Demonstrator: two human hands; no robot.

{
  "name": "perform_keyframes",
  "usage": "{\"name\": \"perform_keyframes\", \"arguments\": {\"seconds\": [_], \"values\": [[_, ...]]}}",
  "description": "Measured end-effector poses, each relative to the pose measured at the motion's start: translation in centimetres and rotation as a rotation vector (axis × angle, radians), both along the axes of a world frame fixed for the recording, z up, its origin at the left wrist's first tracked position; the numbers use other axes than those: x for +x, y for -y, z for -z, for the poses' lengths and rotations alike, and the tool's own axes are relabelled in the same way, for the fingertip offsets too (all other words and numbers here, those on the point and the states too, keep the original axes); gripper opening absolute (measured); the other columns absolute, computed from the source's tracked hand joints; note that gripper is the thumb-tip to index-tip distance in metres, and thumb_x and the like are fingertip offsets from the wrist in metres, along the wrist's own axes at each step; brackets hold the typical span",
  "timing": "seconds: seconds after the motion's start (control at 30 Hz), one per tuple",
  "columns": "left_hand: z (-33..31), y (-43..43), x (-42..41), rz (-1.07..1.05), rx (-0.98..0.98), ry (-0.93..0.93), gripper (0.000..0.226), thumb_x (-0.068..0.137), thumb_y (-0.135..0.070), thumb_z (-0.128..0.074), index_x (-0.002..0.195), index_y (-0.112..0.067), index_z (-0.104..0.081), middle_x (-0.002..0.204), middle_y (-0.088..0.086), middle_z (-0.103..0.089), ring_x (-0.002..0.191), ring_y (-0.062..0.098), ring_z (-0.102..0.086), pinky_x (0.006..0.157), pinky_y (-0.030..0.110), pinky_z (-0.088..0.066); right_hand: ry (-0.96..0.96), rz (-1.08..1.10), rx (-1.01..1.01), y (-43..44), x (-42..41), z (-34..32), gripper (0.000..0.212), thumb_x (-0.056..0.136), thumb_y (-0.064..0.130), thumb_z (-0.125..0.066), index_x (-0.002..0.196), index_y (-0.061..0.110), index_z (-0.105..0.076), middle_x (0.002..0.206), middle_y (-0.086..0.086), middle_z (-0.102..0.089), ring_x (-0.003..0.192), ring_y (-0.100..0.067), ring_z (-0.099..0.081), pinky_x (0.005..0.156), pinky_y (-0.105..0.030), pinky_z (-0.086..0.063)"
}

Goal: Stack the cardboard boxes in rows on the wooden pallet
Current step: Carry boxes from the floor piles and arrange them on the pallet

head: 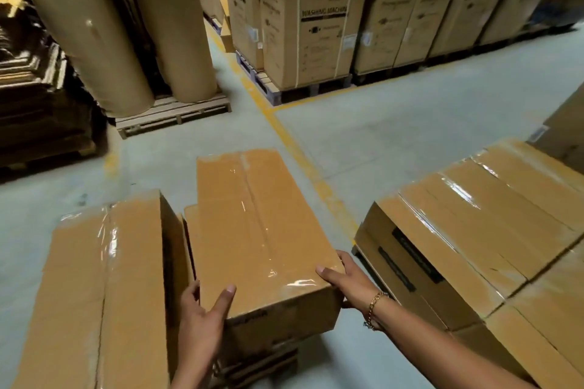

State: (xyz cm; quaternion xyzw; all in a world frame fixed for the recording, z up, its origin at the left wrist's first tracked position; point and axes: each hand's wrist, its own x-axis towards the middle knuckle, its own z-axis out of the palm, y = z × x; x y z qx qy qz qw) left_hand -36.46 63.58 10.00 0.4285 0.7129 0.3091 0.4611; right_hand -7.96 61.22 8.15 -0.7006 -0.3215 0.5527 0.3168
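The left hand (202,322) grips the near left corner of a long brown cardboard box (252,230) sealed with clear tape, thumb laid on the top face and fingers down the side. The right hand (350,284), with a gold chain bracelet (374,309) at the wrist, clasps the near right corner the same way, thumb on top. The box points away from the person, its near end above the dark slats of a wooden pallet (262,363); whether it rests there or is lifted cannot be told. Just to its left stands a taller taped cardboard box (104,294). To the right, apart from it, rows of taped boxes (489,230) lie side by side in layers. Beyond is a grey concrete floor (395,136) crossed by a yellow painted line (284,136). Further back, tall washing machine cartons (316,25) stand on pallets, and large brown paper rolls (94,25) stand upright on a pale wooden pallet (177,114).
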Motion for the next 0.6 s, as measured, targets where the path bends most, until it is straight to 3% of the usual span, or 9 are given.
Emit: {"name": "perform_keyframes", "arguments": {"seconds": [0.13,0.23,0.37,0.47,0.53,0.6], "values": [[-1.3,-1.2,4.1,0.217,0.055,-0.051,0.094,0.085,-0.056,-0.07,0.16,-0.021,-0.026,0.166,0.008,-0.026,0.148,0.035,-0.032,0.119,0.048,-0.028,-0.009,0.157,0.054,3.7,3.4,-2.0,0.043,0.09,0.049,-0.068,0.121,0.046,-0.039,0.11,0.023,-0.055,0.105,-0.01,-0.063,0.085,-0.03,-0.057],[-1.9,-1.2,8.8,0.353,0.098,0.001,0.093,0.085,-0.054,-0.072,0.16,-0.02,-0.029,0.166,0.008,-0.026,0.149,0.032,-0.029,0.12,0.048,-0.026,-0.013,0.29,0.075,8.0,6.9,-2.6,0.038,0.093,0.041,-0.066,0.127,0.04,-0.047,0.112,0.017,-0.061,0.101,-0.007,-0.063,0.079,-0.027,-0.056],[-2.9,0.8,17.1,0.586,0.11,0.07,0.078,0.089,-0.043,-0.073,0.153,-0.016,-0.039,0.154,0.011,-0.044,0.135,0.032,-0.047,0.107,0.042,-0.04,-0.016,0.494,0.077,15.8,11.7,-3.7,0.032,0.097,0.034,-0.062,0.126,0.036,-0.049,0.112,0.012,-0.063,0.093,-0.006,-0.062,0.059,-0.018,-0.053],[-3.3,4.0,24.0,0.767,0.096,0.096,0.053,0.087,-0.048,-0.075,0.132,-0.027,-0.056,0.127,0.0,-0.059,0.121,0.028,-0.058,0.09,0.035,-0.042,0.019,0.653,0.055,22.6,15.7,-4.2,0.033,0.096,0.037,-0.063,0.127,0.037,-0.051,0.11,0.009,-0.067,0.092,-0.012,-0.066,0.064,-0.028,-0.059],[-3.2,6.4,28.3,0.869,0.058,0.133,0.051,0.077,-0.061,-0.072,0.121,-0.038,-0.058,0.122,-0.008,-0.066,0.111,0.018,-0.065,0.087,0.036,-0.048,0.014,0.776,0.057,27.1,18.2,-4.2,0.037,0.092,0.04,-0.067,0.127,0.038,-0.055,0.11,0.006,-0.072,0.098,-0.021,-0.07,0.078,-0.046,-0.062],[-3.0,9.1,32.5,0.957,0.032,0.161,0.047,0.082,-0.056,-0.074,0.122,-0.037,-0.059,0.119,-0.01,-0.069,0.107,0.013,-0.066,0.089,0.037,-0.052,0.031,0.879,0.061,31.5,20.3,-4.6,0.036,0.091,0.04,-0.069,0.126,0.037,-0.058,0.107,0.007,-0.075,0.098,-0.022,-0.072,0.08,-0.049,-0.061]]}}
